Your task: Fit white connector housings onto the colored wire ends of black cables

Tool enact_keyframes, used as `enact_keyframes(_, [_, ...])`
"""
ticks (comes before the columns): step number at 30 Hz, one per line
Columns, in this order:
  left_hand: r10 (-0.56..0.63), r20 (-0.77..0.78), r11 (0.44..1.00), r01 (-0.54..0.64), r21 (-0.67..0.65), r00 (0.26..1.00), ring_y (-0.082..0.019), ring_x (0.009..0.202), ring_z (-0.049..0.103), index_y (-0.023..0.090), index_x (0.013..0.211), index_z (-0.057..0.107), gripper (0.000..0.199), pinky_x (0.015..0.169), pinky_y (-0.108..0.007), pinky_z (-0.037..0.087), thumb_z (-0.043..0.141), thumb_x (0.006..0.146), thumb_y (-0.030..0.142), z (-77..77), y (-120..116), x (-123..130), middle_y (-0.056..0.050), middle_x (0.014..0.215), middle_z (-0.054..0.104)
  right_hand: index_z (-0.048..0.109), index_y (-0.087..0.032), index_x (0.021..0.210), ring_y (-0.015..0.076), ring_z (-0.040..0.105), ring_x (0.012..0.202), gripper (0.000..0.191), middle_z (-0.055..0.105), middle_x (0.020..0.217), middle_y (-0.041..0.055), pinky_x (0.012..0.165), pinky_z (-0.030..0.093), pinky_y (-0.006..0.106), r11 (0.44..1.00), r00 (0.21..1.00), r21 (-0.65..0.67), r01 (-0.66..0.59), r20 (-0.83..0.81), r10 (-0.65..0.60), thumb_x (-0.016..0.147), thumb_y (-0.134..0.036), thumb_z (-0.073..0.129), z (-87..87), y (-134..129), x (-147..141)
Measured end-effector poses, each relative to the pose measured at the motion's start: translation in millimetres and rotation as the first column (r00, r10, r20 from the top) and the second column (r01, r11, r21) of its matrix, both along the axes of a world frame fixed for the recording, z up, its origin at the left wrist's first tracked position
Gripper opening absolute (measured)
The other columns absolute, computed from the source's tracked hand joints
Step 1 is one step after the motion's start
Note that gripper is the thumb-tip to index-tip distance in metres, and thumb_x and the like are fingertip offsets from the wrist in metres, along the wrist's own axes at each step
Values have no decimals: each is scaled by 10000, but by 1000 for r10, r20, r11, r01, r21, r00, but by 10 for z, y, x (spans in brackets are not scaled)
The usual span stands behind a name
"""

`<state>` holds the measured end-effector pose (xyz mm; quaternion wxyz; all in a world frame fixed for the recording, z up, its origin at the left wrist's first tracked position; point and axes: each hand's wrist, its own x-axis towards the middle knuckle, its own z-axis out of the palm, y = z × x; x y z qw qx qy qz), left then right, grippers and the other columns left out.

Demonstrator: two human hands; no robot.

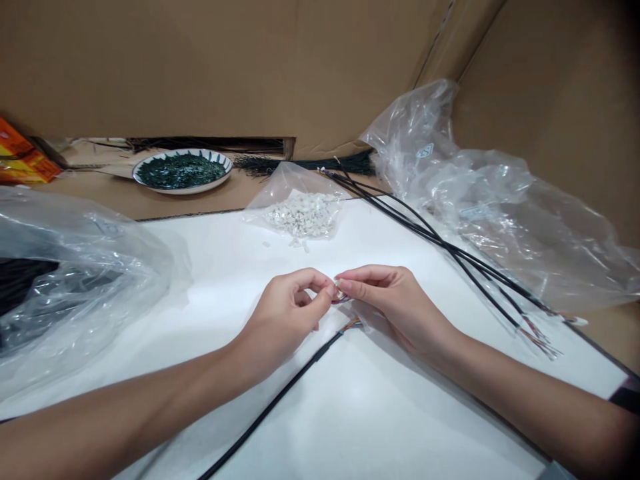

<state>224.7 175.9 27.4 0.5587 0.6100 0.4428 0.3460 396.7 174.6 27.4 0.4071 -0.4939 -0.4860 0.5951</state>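
At a white table (400, 427), our left hand (290, 303) and right hand (405, 300) meet on the near side of a clear bag (287, 179) of white pieces (306, 215), the fingers of both drawn into a narrow pinch on a small white part (340, 292) and thin coloured wires (343, 301); exactly which fingertips grip which is too small and covered for us to tell. A black cable (295, 380) lies nearer to us than the bag, its bared strands (351, 324) just below our hands. Loose pieces (300, 244) sit just in front of the bag. To the bag's right we see a cluster of black cables (430, 233), coloured strands showing at their near ends, and beyond them a crumpled plastic wrapper (440, 173). To the bag's left stands a plate (183, 191) of dark green bits (183, 170); farther left and nearer us spreads a plastic sack (110, 267). A cardboard panel (200, 67) rises behind the bag.
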Motion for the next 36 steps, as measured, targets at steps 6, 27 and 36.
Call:
enact_keyframes(6, [-6, -31, 1000, 6, 5, 999, -60, 530, 463, 181, 802, 610, 192, 474, -172, 351, 528, 852, 347, -13, 0, -1, 27, 664, 561, 733, -199, 813, 175, 621, 778, 150, 703, 837, 54, 693, 469, 289, 1000, 1000, -8, -17, -15, 17, 735, -327, 726, 1, -5, -6])
enact_keyframes(27, [-32, -56, 998, 35, 47, 998, -60, 529, 446, 194, 809, 598, 213, 481, -198, 311, 507, 867, 378, -44, -4, -21, 42, 660, 560, 731, -195, 807, 161, 620, 756, 159, 697, 806, 42, 685, 474, 273, 1000, 1000, -5, -25, 0, 25, 739, -338, 725, 4, -11, -16])
enact_keyframes(36, [-20, -2, 1000, 20, 5, 1000, -52, 560, 397, 194, 810, 550, 252, 533, -206, 314, 460, 891, 415, -75, 18, 0, 42, 747, 556, 714, -178, 849, 156, 617, 780, 165, 687, 843, 51, 690, 468, 263, 999, 998, -33, -24, -58, 22, 742, -303, 724, 39, -17, -20])
